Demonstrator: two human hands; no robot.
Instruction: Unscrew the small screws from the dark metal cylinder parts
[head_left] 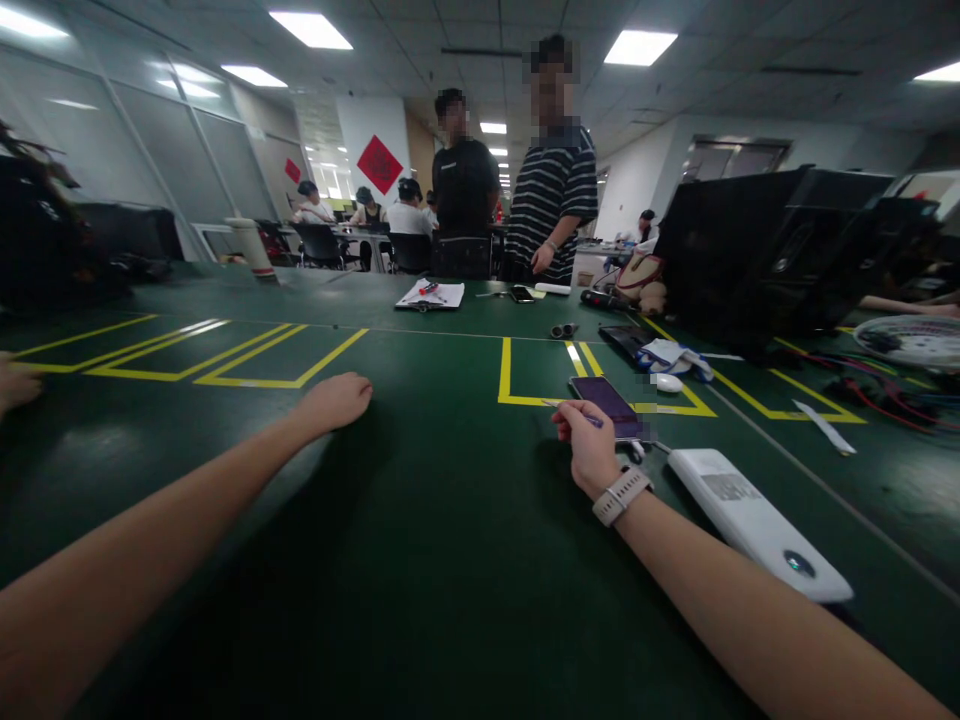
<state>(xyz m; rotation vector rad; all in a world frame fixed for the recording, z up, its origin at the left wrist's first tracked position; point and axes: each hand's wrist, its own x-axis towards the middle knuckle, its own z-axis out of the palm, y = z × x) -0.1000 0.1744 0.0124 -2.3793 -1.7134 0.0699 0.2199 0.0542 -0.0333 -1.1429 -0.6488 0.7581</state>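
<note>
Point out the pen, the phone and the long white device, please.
Pen (594,421): head view, on the barrel's end.
Phone (608,405): head view, middle of the screen.
Long white device (759,525): head view, middle of the top face.

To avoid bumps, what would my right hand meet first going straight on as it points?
Your right hand would probably meet the yellow tape first, or pass over; height is unclear.

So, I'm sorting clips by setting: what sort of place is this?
Probably an open-plan office or workroom: a green table marked with yellow tape, black chairs farther back and ceiling light panels.
</note>
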